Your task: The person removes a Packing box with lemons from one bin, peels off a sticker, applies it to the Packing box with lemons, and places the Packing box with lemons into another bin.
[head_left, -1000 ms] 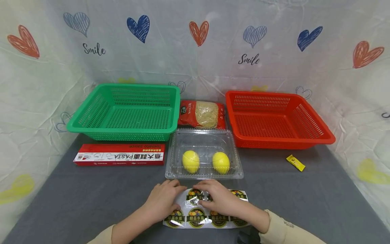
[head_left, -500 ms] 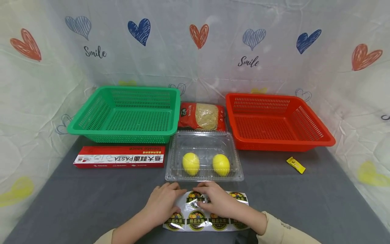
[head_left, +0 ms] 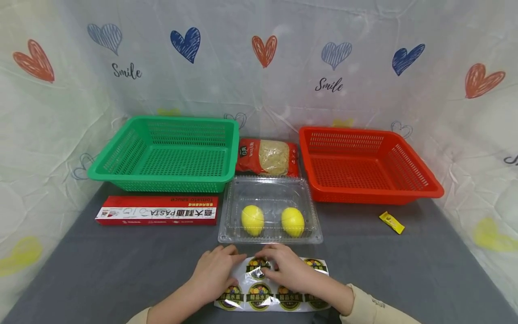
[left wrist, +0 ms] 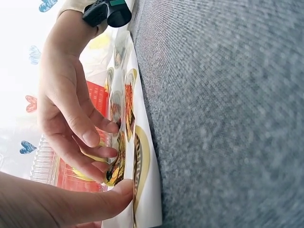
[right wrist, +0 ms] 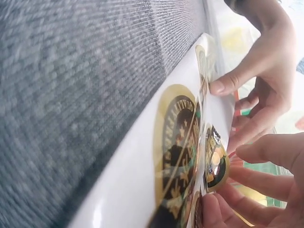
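Note:
A white sheet of round fruit stickers (head_left: 260,295) lies on the grey table before me. My left hand (head_left: 214,273) rests at its far-left part, thumb on the sheet; in the left wrist view that thumb (left wrist: 118,194) presses near a sticker. Over the upper row, my right hand (head_left: 289,269) has bent fingers and thumb apart, fingertips near one sticker (right wrist: 217,164) whose edge looks slightly raised in the right wrist view. Whether it has come loose I cannot tell. Just beyond the hands is a clear plastic box (head_left: 270,189) with two lemons (head_left: 252,220) inside.
A green basket (head_left: 162,177) stands back left, a red basket (head_left: 368,196) back right. Between them lies a red noodle bag (head_left: 248,157). A red-and-white pasta box (head_left: 158,211) sits left of the clear box. A small yellow packet (head_left: 391,222) lies to the right.
The whole head view has shifted slightly downward in the frame. Both hands keep almost the same pose on the sticker sheet, and nothing has been lifted away.

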`<act>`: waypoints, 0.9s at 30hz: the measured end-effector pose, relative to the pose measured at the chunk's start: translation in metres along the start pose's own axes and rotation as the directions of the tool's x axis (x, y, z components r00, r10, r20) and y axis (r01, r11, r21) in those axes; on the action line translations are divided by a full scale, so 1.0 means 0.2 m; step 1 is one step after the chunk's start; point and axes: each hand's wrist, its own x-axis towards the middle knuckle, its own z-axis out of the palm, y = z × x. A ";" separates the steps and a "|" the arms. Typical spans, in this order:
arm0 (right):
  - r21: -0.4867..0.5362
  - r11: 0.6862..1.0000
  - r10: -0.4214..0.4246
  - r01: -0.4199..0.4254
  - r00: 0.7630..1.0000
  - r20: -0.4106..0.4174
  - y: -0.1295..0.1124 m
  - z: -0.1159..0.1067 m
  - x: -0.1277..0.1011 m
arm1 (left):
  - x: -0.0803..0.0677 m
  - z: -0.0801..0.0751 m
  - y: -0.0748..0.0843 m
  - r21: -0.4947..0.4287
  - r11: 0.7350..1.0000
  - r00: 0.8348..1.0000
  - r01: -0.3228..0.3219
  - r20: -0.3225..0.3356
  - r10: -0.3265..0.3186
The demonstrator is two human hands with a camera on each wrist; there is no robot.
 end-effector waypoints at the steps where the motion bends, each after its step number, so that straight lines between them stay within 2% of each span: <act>1: 0.007 1.000 -0.005 0.005 1.000 -0.001 0.00 0.00 0.00 | 0.00 0.00 0.00 0.002 1.000 1.000 0.000 -0.005 0.000; 16: 0.070 0.997 -0.037 0.038 0.999 -0.005 -0.01 0.01 0.00 | -0.02 0.01 0.01 0.006 0.999 0.999 0.038 -0.037 -0.038; 27: 0.069 0.997 -0.041 0.044 0.998 -0.042 -0.02 0.00 -0.01 | -0.01 0.01 0.01 0.006 0.999 0.998 0.050 -0.038 -0.050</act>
